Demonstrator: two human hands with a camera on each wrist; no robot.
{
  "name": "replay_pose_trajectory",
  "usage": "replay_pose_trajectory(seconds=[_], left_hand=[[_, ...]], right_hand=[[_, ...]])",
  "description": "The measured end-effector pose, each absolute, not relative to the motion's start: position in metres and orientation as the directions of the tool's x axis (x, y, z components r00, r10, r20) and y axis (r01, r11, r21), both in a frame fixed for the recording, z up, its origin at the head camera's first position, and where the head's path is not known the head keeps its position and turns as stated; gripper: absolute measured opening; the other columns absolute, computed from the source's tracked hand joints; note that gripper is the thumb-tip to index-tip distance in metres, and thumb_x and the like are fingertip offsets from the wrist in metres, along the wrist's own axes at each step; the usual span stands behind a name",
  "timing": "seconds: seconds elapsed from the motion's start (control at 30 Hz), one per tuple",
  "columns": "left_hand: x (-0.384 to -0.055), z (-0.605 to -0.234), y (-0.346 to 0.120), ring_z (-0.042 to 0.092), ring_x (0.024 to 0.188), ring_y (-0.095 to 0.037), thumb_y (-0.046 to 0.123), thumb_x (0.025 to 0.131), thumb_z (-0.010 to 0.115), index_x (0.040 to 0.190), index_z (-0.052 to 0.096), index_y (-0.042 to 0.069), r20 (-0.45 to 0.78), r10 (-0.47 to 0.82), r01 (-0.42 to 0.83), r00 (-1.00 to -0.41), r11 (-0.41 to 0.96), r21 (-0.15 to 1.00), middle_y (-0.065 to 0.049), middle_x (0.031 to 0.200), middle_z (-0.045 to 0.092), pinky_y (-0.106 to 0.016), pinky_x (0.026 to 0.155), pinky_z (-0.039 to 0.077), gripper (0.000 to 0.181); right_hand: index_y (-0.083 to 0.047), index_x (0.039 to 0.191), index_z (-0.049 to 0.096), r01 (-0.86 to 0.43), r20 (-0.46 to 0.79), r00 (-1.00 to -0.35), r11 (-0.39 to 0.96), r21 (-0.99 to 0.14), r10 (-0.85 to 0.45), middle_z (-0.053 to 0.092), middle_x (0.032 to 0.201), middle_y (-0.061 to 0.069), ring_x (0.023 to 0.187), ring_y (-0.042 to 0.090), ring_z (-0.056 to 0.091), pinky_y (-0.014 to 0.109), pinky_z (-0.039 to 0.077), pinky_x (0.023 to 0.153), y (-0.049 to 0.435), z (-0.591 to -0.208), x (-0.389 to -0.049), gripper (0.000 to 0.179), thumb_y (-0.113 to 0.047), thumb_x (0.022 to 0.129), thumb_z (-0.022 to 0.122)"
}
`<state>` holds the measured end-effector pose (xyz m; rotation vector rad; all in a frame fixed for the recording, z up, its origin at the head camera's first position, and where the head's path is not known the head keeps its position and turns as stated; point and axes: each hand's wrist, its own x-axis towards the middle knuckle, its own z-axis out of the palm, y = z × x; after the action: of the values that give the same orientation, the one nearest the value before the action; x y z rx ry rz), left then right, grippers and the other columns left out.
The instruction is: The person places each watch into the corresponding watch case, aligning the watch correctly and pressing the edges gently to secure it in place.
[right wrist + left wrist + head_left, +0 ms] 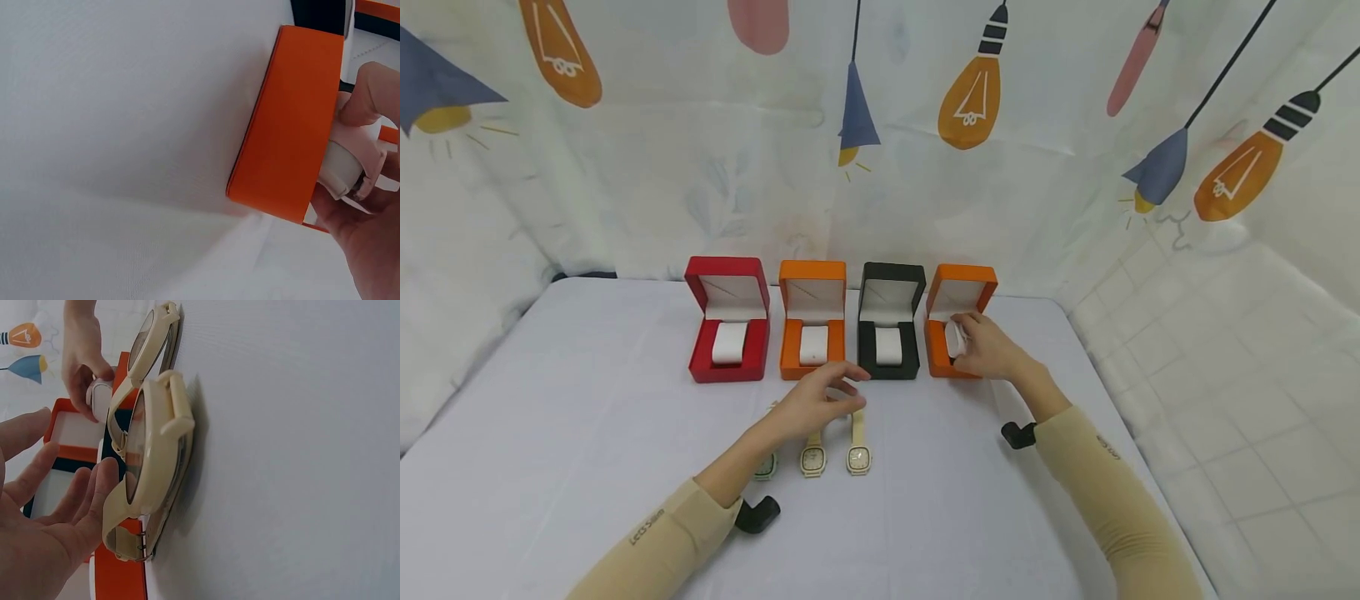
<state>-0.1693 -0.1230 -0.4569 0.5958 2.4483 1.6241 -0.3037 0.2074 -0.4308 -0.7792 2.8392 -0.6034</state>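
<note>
At the far right of the row, my right hand (992,348) holds a white watch cushion (340,167) at the mouth of an open orange box (289,125). A pale pink watch strap (361,145) wraps the cushion; its dial is hidden. My left hand (820,400) hovers with relaxed fingers above the cream watches and holds nothing. Two cream watches (813,460) (153,450) lie on the table beneath it. A watch with a green dial (765,467) is partly covered by the left wrist.
Left of that box stand a black box (910,354), another orange box (791,350) and a red box (701,358), lids up, each with a white cushion inside. A white cloth covers the table (925,517). A patterned curtain (895,217) hangs behind.
</note>
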Motion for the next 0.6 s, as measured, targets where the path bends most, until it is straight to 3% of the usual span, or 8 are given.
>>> replay_pose_trajectory(seconds=[0.37, 0.6], left_hand=[[-0.1706, -0.4564, -0.1231, 0.062, 0.116, -0.028, 0.016, 0.098, 0.072, 0.134, 0.061, 0.006, 0.097, 0.409, 0.252, -0.908, 0.346, 0.904, -0.016, 0.134, 0.06, -0.039, 0.091, 0.057, 0.039], [-0.1706, -0.4556, -0.1221, 0.061, 0.117, -0.026, 0.018, 0.099, 0.071, 0.134, 0.061, 0.01, 0.083, 0.42, 0.244, -0.904, 0.347, 0.905, -0.014, 0.136, 0.06, -0.041, 0.092, 0.056, 0.038]], right_hand=[[0.005, 0.149, 0.044, -0.527, -0.013, -0.828, 0.786, -0.322, -0.561, 0.043, 0.146, 0.026, 0.126, 0.041, 0.044, 0.056, 0.043, 0.108, 0.2065, -0.4317, -0.3015, 0.074, -0.009, 0.081, 0.07], [0.003, 0.157, 0.032, -0.537, -0.07, -0.802, 0.768, -0.349, -0.593, 0.031, 0.157, 0.028, 0.141, 0.044, 0.034, 0.057, 0.032, 0.116, 0.21, -0.4279, -0.2956, 0.073, -0.006, 0.091, 0.06]])
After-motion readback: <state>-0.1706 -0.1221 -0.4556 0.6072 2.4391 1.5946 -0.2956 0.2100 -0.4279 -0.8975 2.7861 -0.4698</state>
